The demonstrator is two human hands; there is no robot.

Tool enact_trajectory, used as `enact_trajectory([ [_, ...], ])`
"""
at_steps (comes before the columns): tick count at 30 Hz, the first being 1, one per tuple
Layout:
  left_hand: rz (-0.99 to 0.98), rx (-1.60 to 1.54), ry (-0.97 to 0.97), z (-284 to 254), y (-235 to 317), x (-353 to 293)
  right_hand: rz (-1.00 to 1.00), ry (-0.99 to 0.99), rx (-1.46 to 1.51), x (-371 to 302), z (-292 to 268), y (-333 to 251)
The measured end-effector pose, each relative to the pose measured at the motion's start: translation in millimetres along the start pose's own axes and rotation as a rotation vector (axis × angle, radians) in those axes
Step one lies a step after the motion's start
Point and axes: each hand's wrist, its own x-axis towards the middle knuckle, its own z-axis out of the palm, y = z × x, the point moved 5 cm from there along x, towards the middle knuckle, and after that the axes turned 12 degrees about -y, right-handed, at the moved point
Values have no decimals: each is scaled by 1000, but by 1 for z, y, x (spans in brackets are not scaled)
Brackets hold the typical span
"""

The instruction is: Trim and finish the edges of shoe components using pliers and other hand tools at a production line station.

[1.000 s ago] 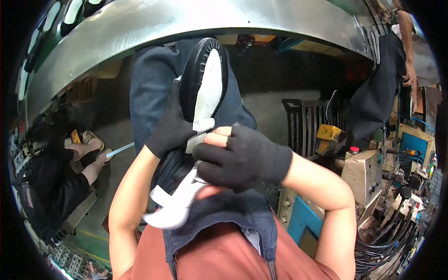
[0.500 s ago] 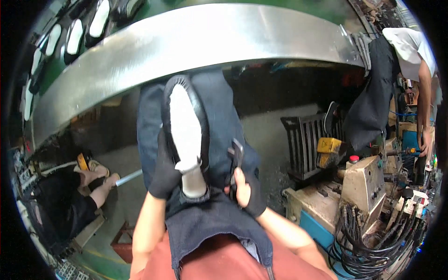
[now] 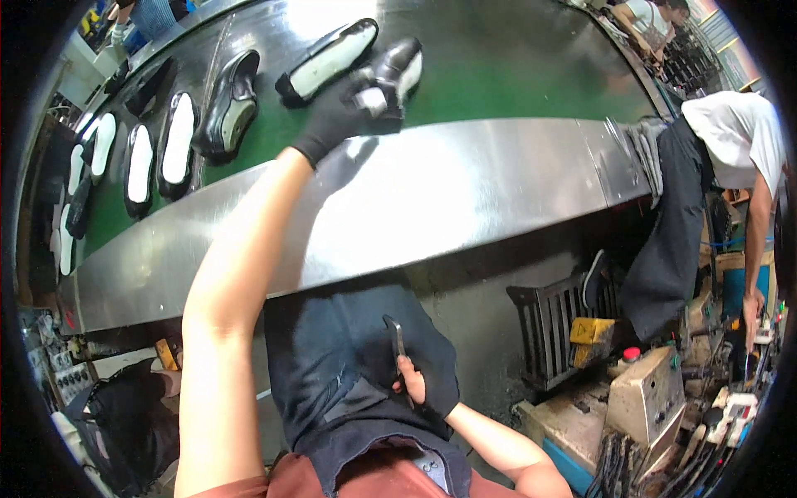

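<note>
My left arm reaches out over the green conveyor belt. A black shoe upper on a last, its white insole partly showing, is gripped at the heel end by my black-gloved left hand; the fingers are partly hidden behind the hand. Another black shoe with a white insole lies just beyond that hand on the belt. Down over my lap, my right hand, in a fingerless black glove, is closed round a pair of dark metal lasting pincers, whose curved tip points away from me.
A wide steel ledge runs between me and the belt. Several black shoes stand along the belt's left. At right are a slatted black rack, a yellow block, a machine box with a red button, hoses and a co-worker.
My left hand has carried the shoe from my lap up and forward to the belt. The right hand stays low with the pincers. The view has tilted up, showing more belt.
</note>
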Motion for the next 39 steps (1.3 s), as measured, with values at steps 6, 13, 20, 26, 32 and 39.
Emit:
enact_trajectory([
  [6,241,1137,-2,-13,-11,29,177,-126,97,43,-13,17],
  [13,-416,1071,263,-121,-76,28,238,-189,165,39,-12,11],
  [20,-287,-936,275,-59,-19,-63,137,-151,144,32,-8,9],
  [26,-143,-69,582,-38,77,-367,-282,16,194,-16,-5,38],
  [32,-164,44,419,16,151,-418,-191,-39,210,-81,22,39],
  [39,-136,-108,89,57,124,-332,-458,-153,-13,-129,56,-29],
])
